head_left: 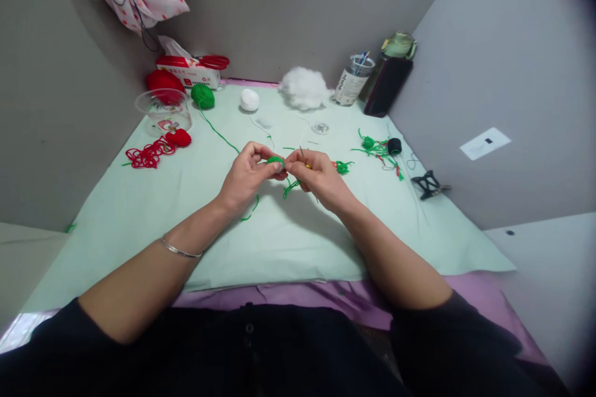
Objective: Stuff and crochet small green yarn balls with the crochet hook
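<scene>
Above the bench, your left hand pinches a green yarn piece, your right hand a crochet hook, and tangling loose strands could snag stitches.

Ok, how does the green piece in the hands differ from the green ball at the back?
The green piece is pinched in the left hand; the green ball sits on the cloth. The green piece is partly covered by fingers, while the green ball shows as a rounded bundle. Both are a similar bright green.
</scene>
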`<state>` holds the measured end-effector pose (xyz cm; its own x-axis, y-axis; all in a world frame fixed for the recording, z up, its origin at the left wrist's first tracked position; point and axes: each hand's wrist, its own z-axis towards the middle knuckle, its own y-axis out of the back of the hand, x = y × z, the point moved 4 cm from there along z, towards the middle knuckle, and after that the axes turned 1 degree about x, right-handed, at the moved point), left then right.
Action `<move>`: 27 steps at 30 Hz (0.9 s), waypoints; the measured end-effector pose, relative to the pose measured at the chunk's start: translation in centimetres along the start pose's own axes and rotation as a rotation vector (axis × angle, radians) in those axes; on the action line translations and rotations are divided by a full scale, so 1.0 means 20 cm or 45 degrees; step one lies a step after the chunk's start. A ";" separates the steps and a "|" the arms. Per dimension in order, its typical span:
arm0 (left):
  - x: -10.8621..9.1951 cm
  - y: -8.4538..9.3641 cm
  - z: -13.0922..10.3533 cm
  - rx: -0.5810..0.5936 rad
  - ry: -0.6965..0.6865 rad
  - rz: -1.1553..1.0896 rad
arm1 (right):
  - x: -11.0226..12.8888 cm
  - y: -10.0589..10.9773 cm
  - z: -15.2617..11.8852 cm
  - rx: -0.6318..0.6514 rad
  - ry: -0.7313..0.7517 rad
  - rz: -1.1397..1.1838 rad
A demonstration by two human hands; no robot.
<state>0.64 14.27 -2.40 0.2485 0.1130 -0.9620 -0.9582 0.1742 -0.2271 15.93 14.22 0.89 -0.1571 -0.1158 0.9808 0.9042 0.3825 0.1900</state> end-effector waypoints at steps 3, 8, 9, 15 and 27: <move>0.01 0.01 0.01 -0.064 -0.025 0.123 | -0.01 -0.04 -0.01 0.038 -0.035 0.024; 0.04 0.01 0.03 -0.139 -0.033 0.142 | -0.03 -0.09 0.00 0.005 0.076 -0.135; 0.04 0.01 0.03 -0.141 -0.032 0.127 | -0.04 -0.08 0.01 -0.020 0.071 -0.158; 0.04 -0.01 0.01 -0.067 -0.016 -0.011 | -0.07 -0.01 0.05 -0.198 0.033 -0.316; 0.05 -0.01 0.00 -0.001 0.025 0.082 | 0.00 0.00 0.01 -0.072 0.130 -0.397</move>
<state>0.99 14.40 -3.31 0.1831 0.1046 -0.9775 -0.9723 0.1663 -0.1644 15.80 14.47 0.84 -0.3918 -0.3117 0.8656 0.8399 0.2628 0.4748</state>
